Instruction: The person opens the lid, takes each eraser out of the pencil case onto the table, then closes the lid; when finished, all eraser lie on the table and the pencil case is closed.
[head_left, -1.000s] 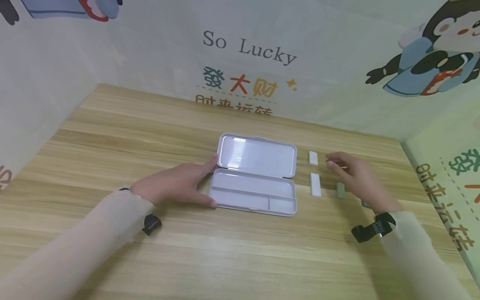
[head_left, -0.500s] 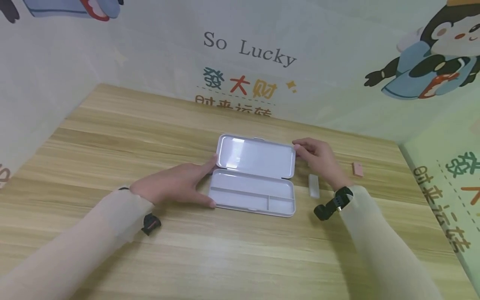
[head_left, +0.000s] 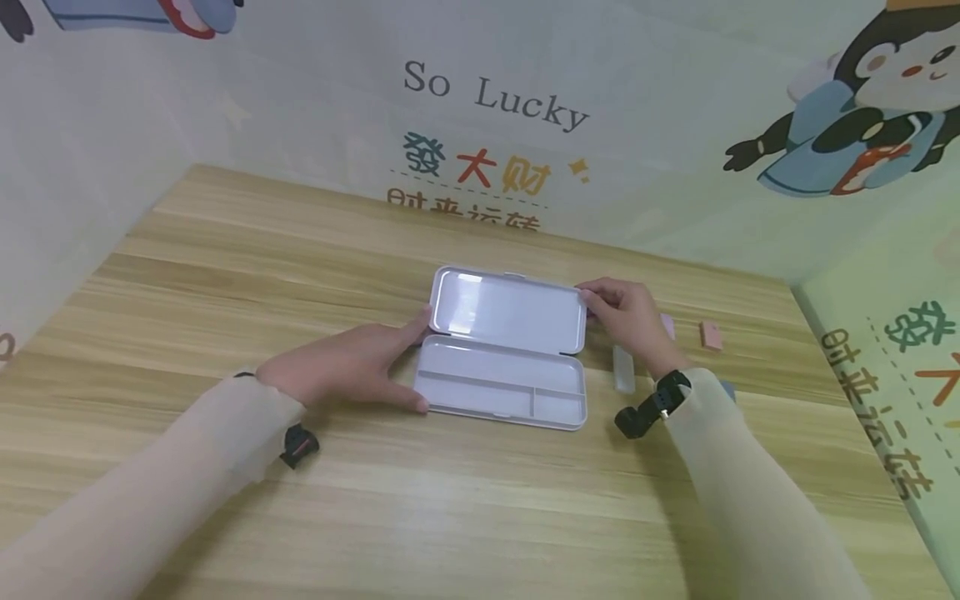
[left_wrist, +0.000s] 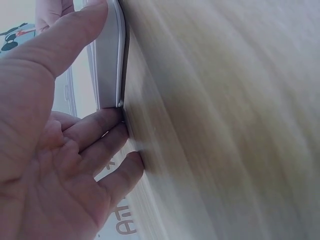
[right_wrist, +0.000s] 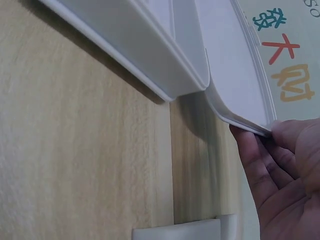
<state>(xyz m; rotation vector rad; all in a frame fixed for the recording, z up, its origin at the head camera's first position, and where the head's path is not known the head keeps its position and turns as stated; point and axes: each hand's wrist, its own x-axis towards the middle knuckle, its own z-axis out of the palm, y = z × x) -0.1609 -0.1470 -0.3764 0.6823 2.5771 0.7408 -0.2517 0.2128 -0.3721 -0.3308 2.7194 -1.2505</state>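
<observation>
A white pencil case (head_left: 502, 379) lies unfolded on the table, its lid (head_left: 510, 312) at the back and its divided tray in front. My left hand (head_left: 345, 367) holds the case's left end; the left wrist view shows the thumb along one corner and the fingertips touching farther back. At the lid's far right corner, my right hand (head_left: 626, 312) pinches the rim. In the right wrist view the thumb is above that rim, fingers (right_wrist: 255, 165) underneath, and the lid stands tilted off the table. No loose items show in the tray compartments.
Right of the case lie a white block (head_left: 623, 369), a pink block (head_left: 711, 336), a mostly hidden lilac block (head_left: 667, 325) and a blue one (head_left: 728, 389) behind the sleeve. A printed cloth wall (head_left: 300, 100) rises behind the wooden table (head_left: 450, 517).
My right hand has moved left from beside the small blocks to the lid's right corner and now pinches it. The left hand keeps its place at the case's left end.
</observation>
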